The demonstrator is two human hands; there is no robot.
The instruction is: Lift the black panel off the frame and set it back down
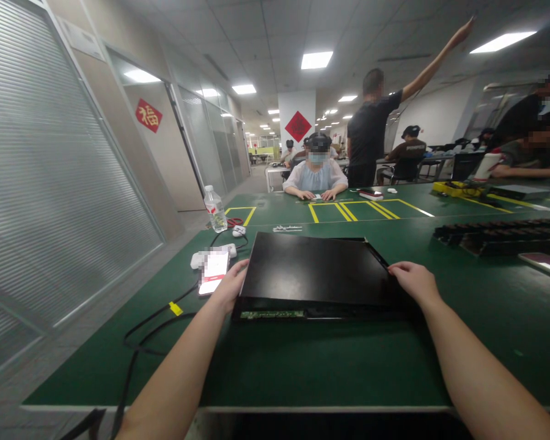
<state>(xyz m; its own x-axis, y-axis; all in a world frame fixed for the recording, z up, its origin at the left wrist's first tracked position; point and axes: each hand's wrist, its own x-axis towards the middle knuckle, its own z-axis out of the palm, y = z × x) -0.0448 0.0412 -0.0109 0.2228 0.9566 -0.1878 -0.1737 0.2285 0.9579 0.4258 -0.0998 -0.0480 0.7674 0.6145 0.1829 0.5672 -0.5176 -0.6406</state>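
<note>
A glossy, rectangular black screen panel [316, 269] sits mid-table; the left hand [233, 286] curls nearly closed around its nine-o'clock edge, the right hand [415, 282] pinches three o'clock, a slim green circuit board [272, 315] showing at six.

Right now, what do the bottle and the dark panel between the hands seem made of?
Bottle: likely glossy clear plastic, judging by its see-through walls.
Dark panel: smooth, faintly glossy, with soft reflections; glass or plastic, the look leaves it open.
</note>
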